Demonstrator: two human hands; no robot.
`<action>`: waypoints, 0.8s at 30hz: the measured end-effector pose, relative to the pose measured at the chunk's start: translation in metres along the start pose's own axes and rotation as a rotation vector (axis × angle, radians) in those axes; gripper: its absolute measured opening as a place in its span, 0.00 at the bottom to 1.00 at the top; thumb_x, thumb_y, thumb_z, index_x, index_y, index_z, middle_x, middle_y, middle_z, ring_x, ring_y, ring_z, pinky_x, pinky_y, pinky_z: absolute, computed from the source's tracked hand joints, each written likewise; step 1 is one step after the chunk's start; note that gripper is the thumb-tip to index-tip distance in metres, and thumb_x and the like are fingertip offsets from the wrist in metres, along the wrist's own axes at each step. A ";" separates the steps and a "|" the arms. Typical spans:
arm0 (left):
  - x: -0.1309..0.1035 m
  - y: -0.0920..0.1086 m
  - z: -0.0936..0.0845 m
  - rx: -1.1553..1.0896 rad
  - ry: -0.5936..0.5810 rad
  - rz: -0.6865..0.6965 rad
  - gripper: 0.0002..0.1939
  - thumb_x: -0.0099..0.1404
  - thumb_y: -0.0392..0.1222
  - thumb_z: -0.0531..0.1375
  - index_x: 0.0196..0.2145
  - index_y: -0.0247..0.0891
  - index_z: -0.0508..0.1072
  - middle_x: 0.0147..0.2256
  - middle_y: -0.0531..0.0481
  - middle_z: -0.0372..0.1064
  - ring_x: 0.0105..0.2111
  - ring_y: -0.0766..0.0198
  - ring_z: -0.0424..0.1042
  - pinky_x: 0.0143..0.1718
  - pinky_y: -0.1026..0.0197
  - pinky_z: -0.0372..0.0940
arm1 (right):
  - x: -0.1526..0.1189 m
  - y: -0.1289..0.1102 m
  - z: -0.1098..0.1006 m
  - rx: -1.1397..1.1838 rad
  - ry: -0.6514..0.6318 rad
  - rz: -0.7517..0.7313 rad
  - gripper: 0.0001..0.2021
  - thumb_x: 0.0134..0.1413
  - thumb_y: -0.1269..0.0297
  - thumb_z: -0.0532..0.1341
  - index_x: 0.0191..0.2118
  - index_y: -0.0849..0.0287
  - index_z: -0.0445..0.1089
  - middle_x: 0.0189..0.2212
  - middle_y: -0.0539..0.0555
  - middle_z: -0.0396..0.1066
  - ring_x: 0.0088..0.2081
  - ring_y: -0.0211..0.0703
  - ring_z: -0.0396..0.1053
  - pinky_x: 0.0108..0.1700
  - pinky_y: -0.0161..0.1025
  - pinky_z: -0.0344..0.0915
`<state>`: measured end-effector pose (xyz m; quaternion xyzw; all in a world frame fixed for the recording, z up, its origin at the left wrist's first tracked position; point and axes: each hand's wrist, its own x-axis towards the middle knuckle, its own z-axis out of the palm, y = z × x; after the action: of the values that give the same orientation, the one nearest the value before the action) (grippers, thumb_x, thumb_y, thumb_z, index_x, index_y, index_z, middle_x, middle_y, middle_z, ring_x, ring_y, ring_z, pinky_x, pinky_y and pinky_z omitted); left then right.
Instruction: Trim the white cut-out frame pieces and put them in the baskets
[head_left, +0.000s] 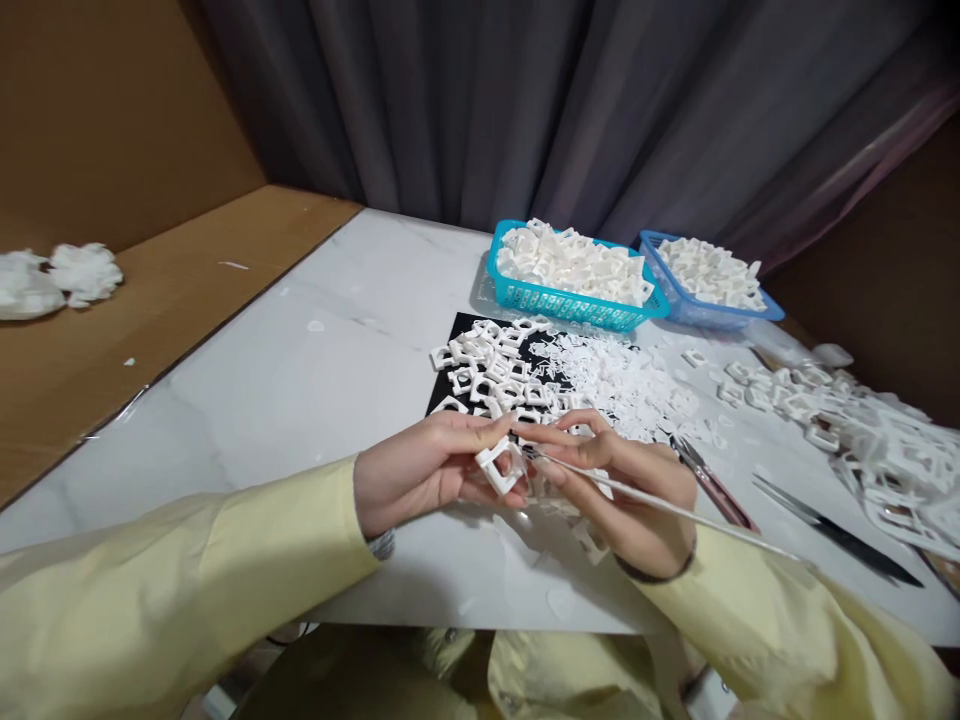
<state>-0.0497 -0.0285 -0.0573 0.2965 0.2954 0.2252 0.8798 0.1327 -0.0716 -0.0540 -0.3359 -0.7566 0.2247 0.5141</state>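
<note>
My left hand (pixel 446 455) is closed on a small white plastic frame (pixel 501 466) with a square opening, pinched between thumb and fingers. Close beside it, my right hand (pixel 630 480) grips a long, slim, pale tool (pixel 660 503). Its dark tip meets or nearly meets the frame's right side; contact cannot be made out. The tool's shaft slants back over the right wrist. Behind both hands, a pile of similar white frames (pixel 480 376) lies on a black mat (pixel 442 393). White scraps (pixel 615 375) are heaped to the right of that pile.
A turquoise basket (pixel 570 302) and a blue basket (pixel 712 306), both full of white parts, stand at the back. To the right lie pink-handled pliers (pixel 720 488), black tweezers (pixel 844 535) and a heap of white pieces (pixel 892 450). Cardboard (pixel 225 260) borders the table's left side.
</note>
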 end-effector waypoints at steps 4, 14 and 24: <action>-0.003 0.002 0.003 0.208 0.018 0.049 0.16 0.63 0.48 0.56 0.40 0.35 0.75 0.30 0.47 0.72 0.31 0.66 0.71 0.42 0.59 0.67 | 0.003 0.000 0.001 -0.015 -0.039 -0.003 0.08 0.49 0.80 0.62 0.29 0.60 0.65 0.33 0.55 0.77 0.37 0.45 0.75 0.40 0.45 0.68; -0.006 0.005 0.006 0.376 0.164 0.263 0.09 0.54 0.39 0.65 0.32 0.34 0.70 0.33 0.53 0.67 0.33 0.68 0.70 0.40 0.62 0.67 | 0.005 -0.004 -0.002 -0.206 0.039 -0.062 0.08 0.50 0.82 0.59 0.31 0.61 0.65 0.36 0.60 0.76 0.36 0.42 0.74 0.37 0.43 0.68; -0.006 -0.006 0.005 0.533 0.275 0.447 0.11 0.55 0.36 0.64 0.34 0.37 0.63 0.29 0.54 0.74 0.29 0.68 0.74 0.32 0.67 0.68 | 0.000 0.001 0.001 -0.230 -0.025 -0.076 0.09 0.51 0.81 0.59 0.30 0.59 0.64 0.29 0.55 0.76 0.42 0.46 0.74 0.39 0.43 0.68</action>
<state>-0.0493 -0.0384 -0.0554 0.5392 0.3870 0.3647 0.6531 0.1321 -0.0714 -0.0552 -0.3609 -0.7959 0.1206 0.4709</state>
